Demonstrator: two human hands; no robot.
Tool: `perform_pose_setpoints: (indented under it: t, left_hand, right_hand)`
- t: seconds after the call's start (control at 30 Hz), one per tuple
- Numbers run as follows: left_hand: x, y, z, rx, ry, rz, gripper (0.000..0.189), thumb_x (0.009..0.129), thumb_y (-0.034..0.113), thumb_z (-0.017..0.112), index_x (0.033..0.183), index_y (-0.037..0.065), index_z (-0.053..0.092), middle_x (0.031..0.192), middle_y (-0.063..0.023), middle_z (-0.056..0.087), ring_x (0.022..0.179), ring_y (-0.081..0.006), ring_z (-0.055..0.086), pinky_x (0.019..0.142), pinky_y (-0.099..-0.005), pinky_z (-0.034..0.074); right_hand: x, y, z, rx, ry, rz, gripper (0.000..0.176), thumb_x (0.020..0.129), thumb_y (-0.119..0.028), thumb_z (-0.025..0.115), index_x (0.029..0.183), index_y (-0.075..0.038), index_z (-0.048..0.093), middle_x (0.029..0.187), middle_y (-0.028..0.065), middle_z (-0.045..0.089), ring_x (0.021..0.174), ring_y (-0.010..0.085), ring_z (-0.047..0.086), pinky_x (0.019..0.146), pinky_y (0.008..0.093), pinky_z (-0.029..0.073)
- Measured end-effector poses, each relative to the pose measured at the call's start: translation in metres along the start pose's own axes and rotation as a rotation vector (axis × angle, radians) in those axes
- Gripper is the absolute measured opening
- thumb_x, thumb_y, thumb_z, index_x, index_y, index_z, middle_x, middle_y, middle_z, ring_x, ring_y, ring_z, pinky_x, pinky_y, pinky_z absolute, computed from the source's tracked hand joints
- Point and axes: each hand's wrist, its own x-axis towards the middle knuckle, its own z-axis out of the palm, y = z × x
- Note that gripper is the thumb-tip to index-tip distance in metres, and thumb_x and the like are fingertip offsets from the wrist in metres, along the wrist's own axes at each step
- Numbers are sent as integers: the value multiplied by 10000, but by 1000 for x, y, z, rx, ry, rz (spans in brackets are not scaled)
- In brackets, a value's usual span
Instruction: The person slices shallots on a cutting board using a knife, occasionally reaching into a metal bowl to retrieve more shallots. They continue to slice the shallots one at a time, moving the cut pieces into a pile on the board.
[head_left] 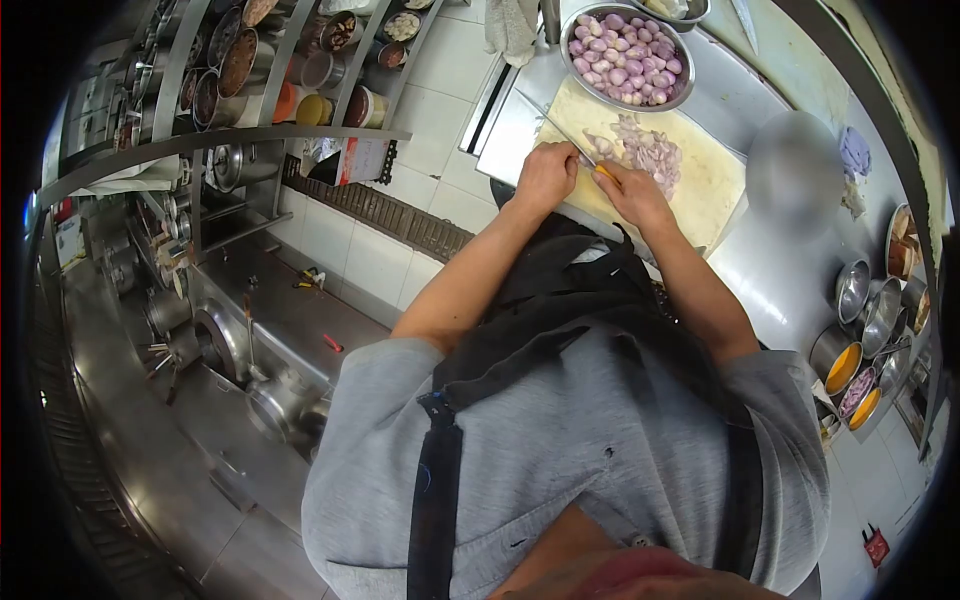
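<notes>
My right hand (pixel 638 195) is wrapped around the orange handle of a knife (pixel 557 127), whose thin blade points up and to the left over the cutting board (pixel 715 195). Close beside the blade, my left hand (pixel 546 176) is closed with its fingertips pinched together; whatever it pinches is hidden. Sliced shallots (pixel 648 153) lie in a loose pile on the yellowish board, just beyond my hands. Behind the board stands a metal bowl (pixel 689 88) full of peeled whole shallots (pixel 628 62), pink and purple.
A blurred round shape (pixel 797 172) covers part of the steel counter (pixel 775 285) at right. Metal bowls (pixel 881 316) and containers of orange food cluster farther right. Another knife (pixel 746 25) lies at the top. On the left are a shelf rack (pixel 280 132) with pots and a steel worktop (pixel 290 290).
</notes>
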Motion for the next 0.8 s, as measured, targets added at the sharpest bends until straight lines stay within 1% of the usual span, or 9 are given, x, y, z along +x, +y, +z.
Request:
perform_pose_setpoints:
  t: [0.07,0.2,0.27,0.4,0.47,0.6,0.67,0.73,0.8]
  left_hand:
    - [2,0,3,-17,25,9,75,778,35,636,845,30,668,793,-159,677,778,-360,650,710,-439,527]
    - [-3,-4,5,2,25,-7,79,779,46,642,851,38,673,789,-153,674,774,-355,643,710,-441,524]
    - [-1,-1,6,18,21,-11,79,780,49,642,852,42,675,788,-150,673,774,-353,642,711,-443,523]
    - [-2,-2,4,2,35,-8,75,784,54,642,850,50,676,780,-147,668,773,-348,640,708,-445,520]
    - [-2,-5,8,-11,47,4,73,785,57,643,850,52,676,776,-147,667,772,-349,639,705,-446,520]
    - [-5,-4,9,13,35,-42,80,784,57,645,857,53,678,775,-145,668,768,-350,639,706,-443,522]
    - [-2,-3,8,24,27,-56,82,783,56,645,858,52,679,773,-144,668,767,-349,639,708,-441,522]
    - [-3,-4,8,-12,61,6,81,784,58,647,858,49,678,763,-150,661,759,-347,637,707,-439,520]
    - [-4,-3,8,-5,49,-11,82,784,59,647,859,46,678,767,-154,661,761,-348,638,707,-439,520]
  right_hand:
    - [-5,-1,-6,72,-11,49,338,961,-360,540,1107,-77,652,933,229,671,882,423,634,787,476,495]
    - [-15,-15,-23,86,-127,156,341,960,-364,537,1102,-75,652,955,223,672,898,420,632,797,480,493]
    - [-8,-7,-13,42,-86,72,353,953,-358,552,1114,-62,657,956,218,673,896,411,636,791,473,495]
    - [-1,-9,-9,26,-59,72,345,951,-351,556,1113,-63,657,944,217,672,888,408,638,783,471,495]
    - [-8,-8,-15,118,-57,107,329,951,-344,559,1101,-69,660,936,222,669,879,410,637,776,473,495]
    - [-14,-10,-21,131,-94,134,326,950,-342,562,1102,-72,662,932,219,669,871,411,637,770,474,494]
    - [-5,-3,-8,62,-86,72,336,947,-330,574,1132,-62,657,922,216,672,863,405,642,766,460,495]
    - [-3,-6,-7,73,-71,74,336,948,-330,573,1133,-62,656,929,215,672,866,403,643,768,458,496]
    - [-5,-7,-11,74,-57,80,336,949,-329,572,1134,-62,656,935,214,673,869,402,643,770,456,497]
